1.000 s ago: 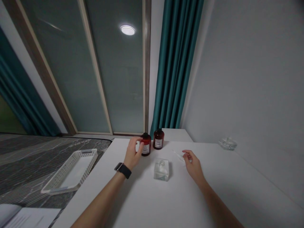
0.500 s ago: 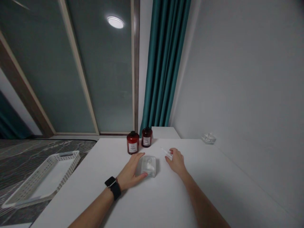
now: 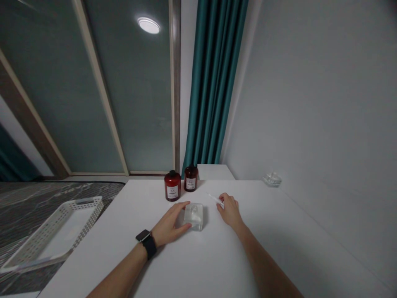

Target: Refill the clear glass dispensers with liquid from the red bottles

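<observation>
A clear, squarish glass container (image 3: pixel 195 216) with a round feature on top sits on the white table (image 3: pixel 198 265). My left hand (image 3: pixel 169 225), with a black watch at the wrist, is curved around its left side, thumb at the near corner and fingers at the far one. To the right, my right hand (image 3: pixel 229 210) pinches a thin, whitish see-through stick (image 3: pixel 214 199) close to the tabletop. The stick points away to the left; its kind is too small to make out. Behind the container stand two dark red bottles with black tops, the larger bottle (image 3: pixel 172 186) and the smaller bottle (image 3: pixel 190 179).
At the far right, against the wall, lies a small clear glass piece (image 3: pixel 272 179). A white perforated basket (image 3: pixel 56 225) is on the left, beyond the table's edge. A white box-like surface (image 3: pixel 216 171) adjoins the far edge, before a teal curtain (image 3: pixel 214 82).
My right thumb and fingers have closed together on the thin stick, which has shifted slightly left. My left hand stays around the glass container. The view has moved a little.
</observation>
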The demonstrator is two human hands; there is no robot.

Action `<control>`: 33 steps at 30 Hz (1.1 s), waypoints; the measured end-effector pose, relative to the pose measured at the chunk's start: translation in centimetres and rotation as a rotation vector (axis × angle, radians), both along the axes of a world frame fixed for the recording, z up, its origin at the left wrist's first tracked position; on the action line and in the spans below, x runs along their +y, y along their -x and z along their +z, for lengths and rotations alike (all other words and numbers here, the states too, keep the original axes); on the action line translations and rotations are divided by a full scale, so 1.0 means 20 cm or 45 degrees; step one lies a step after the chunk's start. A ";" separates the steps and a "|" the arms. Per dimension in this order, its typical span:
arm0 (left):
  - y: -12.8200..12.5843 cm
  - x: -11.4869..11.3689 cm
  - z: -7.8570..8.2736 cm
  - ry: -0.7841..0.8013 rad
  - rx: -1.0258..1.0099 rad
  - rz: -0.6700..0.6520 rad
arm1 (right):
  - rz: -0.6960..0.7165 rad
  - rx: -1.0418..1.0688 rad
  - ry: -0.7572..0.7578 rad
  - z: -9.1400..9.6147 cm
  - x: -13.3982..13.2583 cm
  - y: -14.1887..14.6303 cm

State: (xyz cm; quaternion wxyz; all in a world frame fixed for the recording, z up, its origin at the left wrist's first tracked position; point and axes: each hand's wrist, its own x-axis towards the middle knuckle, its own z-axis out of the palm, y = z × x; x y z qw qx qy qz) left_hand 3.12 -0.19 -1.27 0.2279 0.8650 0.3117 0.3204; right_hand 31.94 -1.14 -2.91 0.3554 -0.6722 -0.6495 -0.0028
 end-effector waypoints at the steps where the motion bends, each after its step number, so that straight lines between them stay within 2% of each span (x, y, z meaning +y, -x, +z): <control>1: 0.00 0.00 0.00 0.003 -0.006 0.001 | 0.008 0.019 -0.016 0.01 0.00 0.01; 8: -0.01 -0.02 0.06 0.018 -0.024 0.033 | 0.064 0.249 -0.234 0.13 -0.04 0.08; 15: -0.01 -0.04 0.10 0.081 -0.025 0.043 | 0.111 0.507 -0.448 0.26 -0.16 0.18; 21: -0.01 -0.04 0.09 0.069 -0.029 0.022 | 0.362 0.441 -0.379 0.31 -0.24 0.22; 33: -0.01 -0.04 0.10 0.041 0.011 0.030 | 0.415 0.329 -0.315 0.33 -0.25 0.20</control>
